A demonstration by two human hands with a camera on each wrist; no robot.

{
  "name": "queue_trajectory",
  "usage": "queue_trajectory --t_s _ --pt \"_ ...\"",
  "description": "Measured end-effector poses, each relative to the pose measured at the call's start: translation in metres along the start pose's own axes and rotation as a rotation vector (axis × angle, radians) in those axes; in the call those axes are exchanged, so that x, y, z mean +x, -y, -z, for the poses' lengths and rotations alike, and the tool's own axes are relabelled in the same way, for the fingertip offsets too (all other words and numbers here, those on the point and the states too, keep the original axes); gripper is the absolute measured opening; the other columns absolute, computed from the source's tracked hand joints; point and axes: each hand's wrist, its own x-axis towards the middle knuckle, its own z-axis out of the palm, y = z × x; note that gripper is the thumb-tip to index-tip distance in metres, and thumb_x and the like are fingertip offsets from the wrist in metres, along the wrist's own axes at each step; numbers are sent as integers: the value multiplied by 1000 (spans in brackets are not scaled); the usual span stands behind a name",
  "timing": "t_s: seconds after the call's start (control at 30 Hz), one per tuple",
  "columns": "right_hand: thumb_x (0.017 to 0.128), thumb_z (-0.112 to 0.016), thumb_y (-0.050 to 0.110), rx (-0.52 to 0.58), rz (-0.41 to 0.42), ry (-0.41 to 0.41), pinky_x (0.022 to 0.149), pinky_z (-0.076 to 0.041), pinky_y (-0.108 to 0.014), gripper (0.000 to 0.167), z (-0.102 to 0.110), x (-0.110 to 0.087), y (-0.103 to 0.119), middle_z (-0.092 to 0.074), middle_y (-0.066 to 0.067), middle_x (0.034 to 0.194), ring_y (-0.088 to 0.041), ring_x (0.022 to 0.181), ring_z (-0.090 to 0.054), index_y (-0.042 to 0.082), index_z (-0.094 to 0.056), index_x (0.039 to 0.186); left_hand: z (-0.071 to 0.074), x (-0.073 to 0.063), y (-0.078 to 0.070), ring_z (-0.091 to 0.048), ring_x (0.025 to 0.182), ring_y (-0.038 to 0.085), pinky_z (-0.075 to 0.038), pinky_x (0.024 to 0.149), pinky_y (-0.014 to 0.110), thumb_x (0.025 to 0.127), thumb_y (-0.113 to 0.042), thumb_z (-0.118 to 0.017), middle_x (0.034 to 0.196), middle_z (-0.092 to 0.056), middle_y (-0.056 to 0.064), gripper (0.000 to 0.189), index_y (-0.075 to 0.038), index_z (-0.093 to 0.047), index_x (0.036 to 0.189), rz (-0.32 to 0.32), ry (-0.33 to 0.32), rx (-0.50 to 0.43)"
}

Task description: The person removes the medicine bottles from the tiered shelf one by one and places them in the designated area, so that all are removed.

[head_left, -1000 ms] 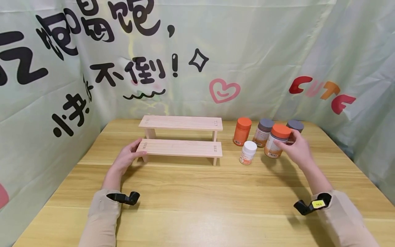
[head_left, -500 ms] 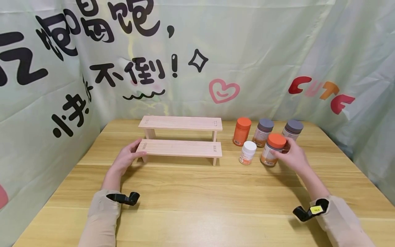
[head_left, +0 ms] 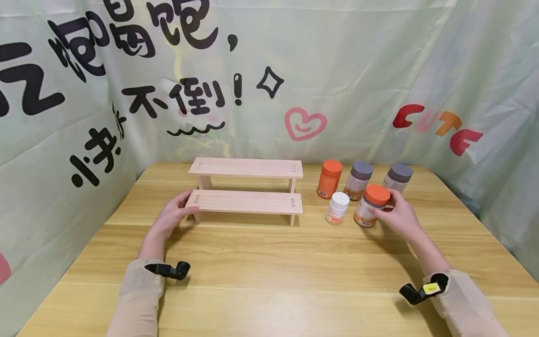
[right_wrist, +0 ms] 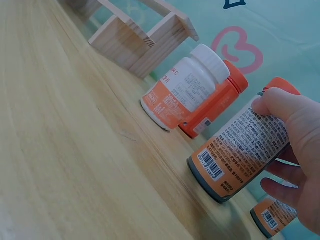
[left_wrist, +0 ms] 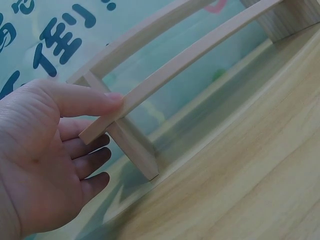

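In the head view, a pale two-tier wooden stand (head_left: 244, 201) sits on the table. My left hand (head_left: 169, 216) is at the left end of its lower tier. The left wrist view has the thumb (left_wrist: 95, 101) on the board's edge and the fingers on the other side, gripping that end. My right hand (head_left: 400, 213) holds a pill bottle (head_left: 363, 213) with an orange lid, its thumb (right_wrist: 280, 102) across the upper label. The bottle stands upright, its base right at the tabletop. Just left of it is a smaller white bottle (head_left: 337, 208).
Behind the held bottle stand an all-orange bottle (head_left: 329, 180) and two grey-lidded bottles, one in the middle (head_left: 358, 181) and one farther right (head_left: 397, 178). A printed cloth (head_left: 358, 70) hangs behind and beside the wooden table (head_left: 269, 276).
The right hand has brought the orange-lidded bottle nearer and lower, slightly left, uncovering the right grey-lidded bottle. Over the last half second it barely moves. The left hand stays on the stand.
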Motion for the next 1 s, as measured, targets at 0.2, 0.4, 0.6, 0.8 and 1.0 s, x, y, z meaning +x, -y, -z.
queue_trajectory --t_s 0.2,0.4,0.6,0.8,1.0 --pt "85 -66 16 0 18 -4 68 -38 -5 63 0 -1 0 -48 -33 116 -41 103 -48 -13 -33 130 0 1 0 -10 138 33 -10 111 46 87 -11 -63 152 -10 22 79 6 -13 145 -4 0 1" --pt "85 -67 18 1 21 0 70 -38 -7 65 1 0 -1 -49 -32 117 -41 104 -49 -12 -33 132 0 1 -5 -11 138 33 -10 111 46 87 -10 -63 151 -11 23 78 6 -12 146 -6 4 2" --pt "86 -66 21 32 8 24 74 -40 -10 67 3 -1 -3 -49 -30 121 -21 104 -50 -9 -32 136 3 1 -6 -11 138 35 -12 111 47 90 -17 -60 151 -10 24 80 6 -7 146 -14 -9 41" --pt "90 -61 18 81 35 31 73 -38 -6 67 10 2 2 -42 -32 128 9 94 -39 -10 -26 140 7 -5 -19 -11 139 33 -14 111 45 93 -32 -56 153 -9 19 83 1 -3 147 5 -112 77" --pt "95 -53 20 88 70 20 76 -35 -6 61 22 13 18 -41 -32 130 -9 104 -47 -9 -25 140 10 -9 -32 -14 139 30 -16 111 44 93 -38 -53 152 -13 16 80 0 -8 148 -13 -183 93"
